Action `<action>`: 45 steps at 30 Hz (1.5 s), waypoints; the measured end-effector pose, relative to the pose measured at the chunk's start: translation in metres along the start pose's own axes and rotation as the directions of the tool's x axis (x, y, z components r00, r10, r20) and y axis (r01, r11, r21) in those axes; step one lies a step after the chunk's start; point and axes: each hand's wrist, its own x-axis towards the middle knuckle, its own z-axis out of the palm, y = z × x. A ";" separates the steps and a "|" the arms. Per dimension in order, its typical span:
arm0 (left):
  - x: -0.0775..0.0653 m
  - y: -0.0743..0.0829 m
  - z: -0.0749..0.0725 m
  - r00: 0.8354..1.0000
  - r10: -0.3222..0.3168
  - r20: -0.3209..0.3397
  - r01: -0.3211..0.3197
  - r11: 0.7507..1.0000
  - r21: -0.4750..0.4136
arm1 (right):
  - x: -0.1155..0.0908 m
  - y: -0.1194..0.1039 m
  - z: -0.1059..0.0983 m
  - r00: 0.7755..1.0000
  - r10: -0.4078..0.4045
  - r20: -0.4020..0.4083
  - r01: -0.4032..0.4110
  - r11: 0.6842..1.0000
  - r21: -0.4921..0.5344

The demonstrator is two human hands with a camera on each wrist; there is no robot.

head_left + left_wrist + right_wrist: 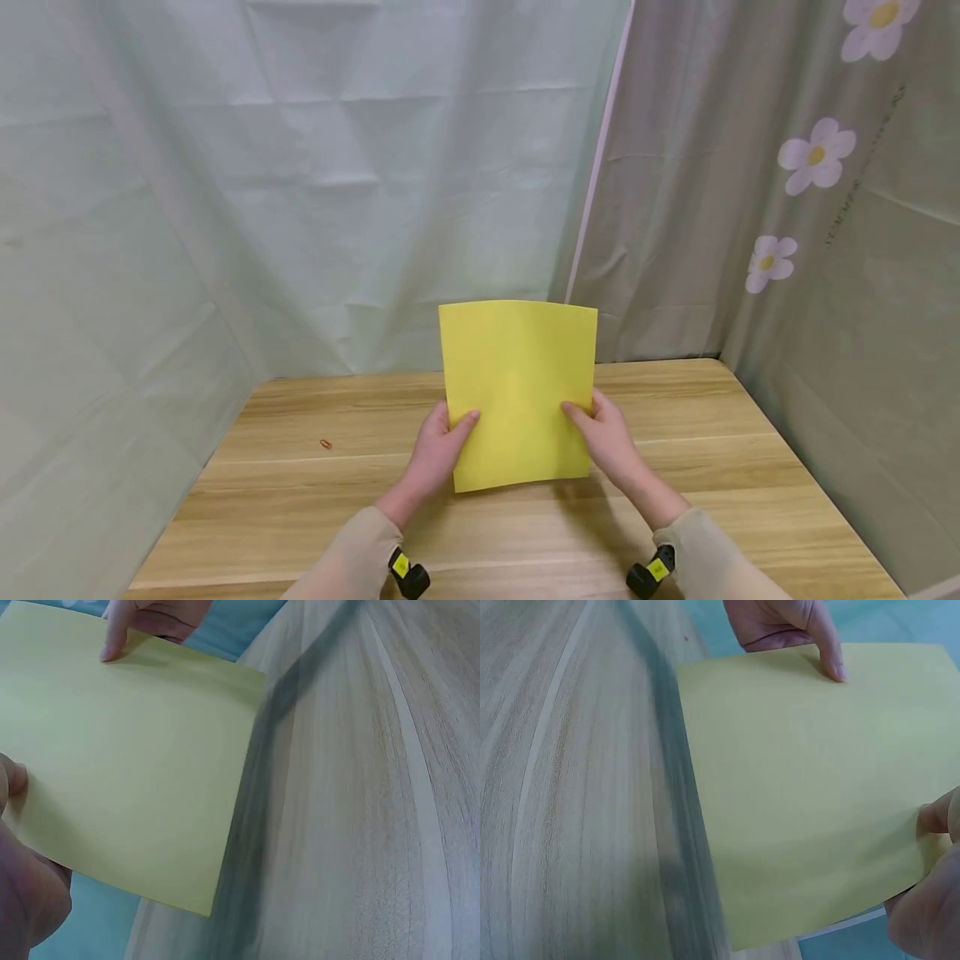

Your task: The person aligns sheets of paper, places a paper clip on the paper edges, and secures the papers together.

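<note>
A yellow sheet of paper is held up above the table, slightly bowed, its face toward the head camera. My left hand grips its left edge, thumb on the front and the other fingers behind. On the opposite edge, my right hand pinches the sheet the same way. The left wrist view shows the sheet lifted off the wood, with a shadow along its lower edge. In the right wrist view, the left thumb presses the far side of the paper.
A small red paper clip lies on the wooden table, left of the sheet. Pale curtains hang behind and at both sides, with flower prints on the right one.
</note>
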 end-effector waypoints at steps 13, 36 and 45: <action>-0.006 0.003 -0.005 0.999 -0.018 0.045 0.019 0.999 -0.026 | -0.003 -0.002 0.000 0.997 0.069 0.026 -0.070 0.997 0.035; 0.001 -0.017 -0.015 0.968 -0.153 0.198 0.170 0.983 -0.071 | 0.005 0.017 -0.003 0.959 0.252 0.129 -0.259 0.965 0.041; 0.003 -0.034 -0.013 0.959 -0.202 0.198 0.226 0.968 -0.109 | 0.007 0.036 0.000 0.946 0.296 0.130 -0.302 0.953 0.027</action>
